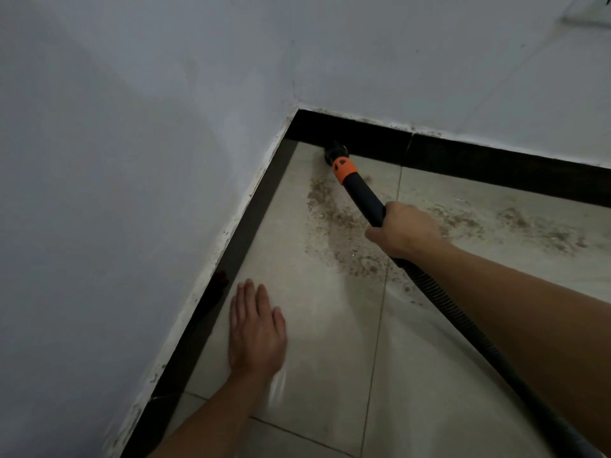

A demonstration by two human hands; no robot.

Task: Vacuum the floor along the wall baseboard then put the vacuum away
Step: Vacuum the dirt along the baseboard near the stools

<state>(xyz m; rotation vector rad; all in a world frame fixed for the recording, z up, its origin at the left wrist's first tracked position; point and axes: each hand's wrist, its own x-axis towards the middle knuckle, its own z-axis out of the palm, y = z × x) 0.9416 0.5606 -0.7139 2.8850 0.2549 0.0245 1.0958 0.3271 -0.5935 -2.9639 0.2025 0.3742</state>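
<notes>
My right hand (405,229) grips the black vacuum wand (362,196) just behind its orange collar (344,167). The wand's black nozzle (334,151) touches the floor where it meets the dark baseboard (463,157), close to the room corner. A ribbed black hose (463,322) trails from under my right hand toward the lower right, beneath my forearm. My left hand (256,328) lies flat with straight fingers on the pale floor tile (330,358), next to the left baseboard (211,299). Brown dirt (337,223) is scattered on the tiles around the wand.
Two white walls (132,127) meet at the corner above the nozzle. More dirt (535,226) spreads on the tiles along the far baseboard to the right. A pale fitting (591,11) shows at the top right edge of the wall.
</notes>
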